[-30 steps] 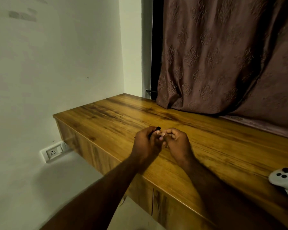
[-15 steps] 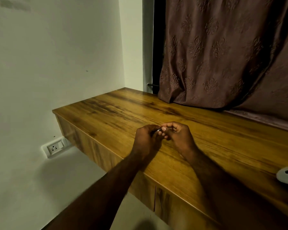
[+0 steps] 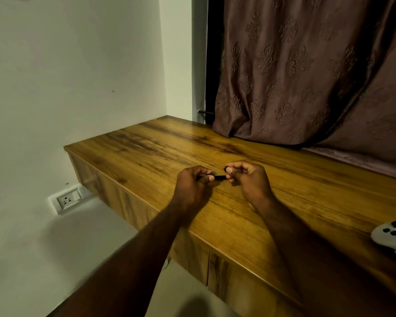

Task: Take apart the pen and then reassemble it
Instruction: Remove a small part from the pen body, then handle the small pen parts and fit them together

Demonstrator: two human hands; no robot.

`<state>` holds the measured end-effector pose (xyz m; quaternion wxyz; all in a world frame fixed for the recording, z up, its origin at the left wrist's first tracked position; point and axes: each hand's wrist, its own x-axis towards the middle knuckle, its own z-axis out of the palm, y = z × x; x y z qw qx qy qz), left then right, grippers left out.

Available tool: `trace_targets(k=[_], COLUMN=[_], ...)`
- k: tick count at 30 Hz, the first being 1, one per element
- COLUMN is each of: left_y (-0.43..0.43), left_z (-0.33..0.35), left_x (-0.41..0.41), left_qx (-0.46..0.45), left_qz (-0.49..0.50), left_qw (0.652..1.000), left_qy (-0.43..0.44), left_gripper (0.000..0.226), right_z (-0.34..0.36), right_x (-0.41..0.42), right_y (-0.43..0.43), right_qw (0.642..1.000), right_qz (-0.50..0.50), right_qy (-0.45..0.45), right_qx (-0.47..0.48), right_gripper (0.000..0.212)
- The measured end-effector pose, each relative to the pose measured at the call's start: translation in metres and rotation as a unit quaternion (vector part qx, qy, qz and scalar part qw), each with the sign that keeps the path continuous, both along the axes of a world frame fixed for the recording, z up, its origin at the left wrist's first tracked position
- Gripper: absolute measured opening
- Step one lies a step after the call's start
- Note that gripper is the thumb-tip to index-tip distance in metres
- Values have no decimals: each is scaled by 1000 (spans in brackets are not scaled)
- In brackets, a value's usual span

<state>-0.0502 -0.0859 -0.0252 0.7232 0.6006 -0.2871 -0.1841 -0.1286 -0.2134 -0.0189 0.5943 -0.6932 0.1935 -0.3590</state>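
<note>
Since the half-second-old frame my two hands have drawn apart, and a dark stretch of pen point(image 3: 220, 177) now shows in the gap between them at the middle of the frame. My left hand point(image 3: 193, 184) is curled shut, thumb and fingers pinched on the left end of the pen; I see something pale at its fingertips, but it is too blurred to tell which part it is. My right hand point(image 3: 249, 178) is also closed, pinching the right end, and a small dark bit pokes out above its thumbnail; I cannot tell whether that is a separate piece or the pen's own end. Both hands sit just above the wooden desk point(image 3: 295, 202), roughly mid-frame, nearer its front edge than its back. At the right edge of the frame a white controller point(image 3: 391, 236) lies on the desk, well apart from my hands. A brown curtain point(image 3: 306, 76) fills the upper right, and a wall socket point(image 3: 66, 199) sits at the lower left.
</note>
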Motion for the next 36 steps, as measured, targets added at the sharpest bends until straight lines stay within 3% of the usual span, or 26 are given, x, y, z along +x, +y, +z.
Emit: trace_targets(k=[2,4,8,14,17,19,22,26,29,32,34,36], left_y=[1,2,5,5,7,8,8,5,4,2,2,0], left_z=[0,1,7,9,10,9,6,-3,-9,-10,-8,-8], left_x=[0,-1,-4,-8,-8,-10,-10,-3,-1,1,1,2], left_qx=[14,26,39,43,39,37,36,28,24,48,67,82], left_qz=[8,9,19,32,22,16,10,8,7,29,33,44], left_qw=[1000,999,997,996,996,997,997,995,989,968,958,947], left_qy=[-8,-22,-70,-71,-73,-65,-73,-96,-148,-243,-278,-307], left_gripper=[20,19,16,11,12,11,14,14,10,25,11,15], right_z=[-1,-5,-12,-9,-8,-6,3,12,8,7,7,7], right_x=[-5,-8,-11,-13,-12,-14,-20,-16,-10,-8,-8,-8], right_y=[-13,-27,-46,-50,-49,-48,-39,-5,10,11,12,14], right_qw=[999,992,942,880,870,881,922,985,988,987,984,982], right_qz=[-34,-78,-153,-129,-128,-152,-188,-18,37,59,77,83], right_qy=[4,50,177,303,320,300,196,142,151,140,140,137], right_qx=[-7,-90,-241,-341,-351,-332,-275,-98,-8,49,79,100], right_gripper=[9,9,14,23,27,25,17,16,23,30,31,31])
